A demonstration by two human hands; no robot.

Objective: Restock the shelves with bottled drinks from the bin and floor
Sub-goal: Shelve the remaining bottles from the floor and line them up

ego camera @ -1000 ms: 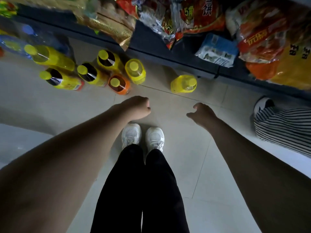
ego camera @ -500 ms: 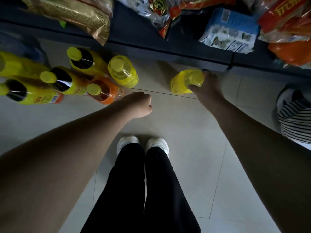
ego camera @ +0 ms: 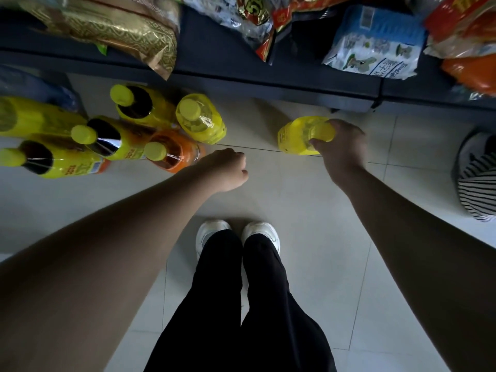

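Snack bags (ego camera: pixel 375 44), white sneakers (ego camera: pixel 212 233), striped cloth (ego camera: pixel 476 189)

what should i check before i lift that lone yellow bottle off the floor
1. Grip: the right hand curls round the top of the lone yellow bottle: ok.
2. Cap tight: it is mostly under the fingers: cannot tell.
3. Clear of neighbours: bare floor lies between it and the cluster of bottles to the left: ok.
4. Left hand free to help: curled, holding nothing: ok.
5. Lift path: the dark shelf edge lies just beyond the bottle, so probably draw it toward you first: ok.
6. Slot for it: only snack bags show on the shelf: cannot tell.
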